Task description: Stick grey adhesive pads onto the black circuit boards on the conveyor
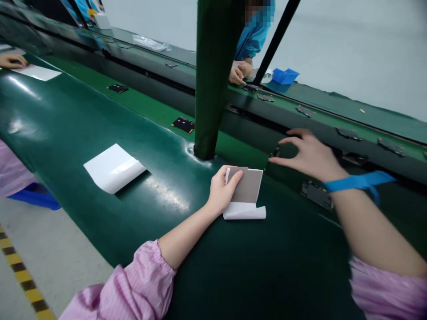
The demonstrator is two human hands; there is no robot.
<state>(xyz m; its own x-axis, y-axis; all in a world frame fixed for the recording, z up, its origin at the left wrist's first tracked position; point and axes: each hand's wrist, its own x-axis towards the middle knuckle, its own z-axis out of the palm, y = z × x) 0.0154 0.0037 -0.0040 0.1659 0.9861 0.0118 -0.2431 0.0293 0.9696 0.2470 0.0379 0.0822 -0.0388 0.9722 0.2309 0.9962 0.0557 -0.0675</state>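
My left hand (223,189) is closed around a grey sheet on white backing paper (247,189), thumb lying on its grey face. The backing's lower end curls into a loose roll above the green table mat. To the right and farther forward, my right hand (308,153) pinches a small dark piece (275,152) between thumb and fingertips; its kind is hard to make out. A blue strap (356,181) circles my right wrist. Below that hand, a dark circuit board (316,194) lies on the green strip, partly covered by my wrist.
A green post (213,80) rises just beyond my left hand. A curled white sheet (115,169) lies on the mat (76,120) to the left. Several dark boards (183,125) rest along the line. A co-worker's hands (240,71) are across it, near a blue bin (285,76); another person's hand (13,61) is far left.
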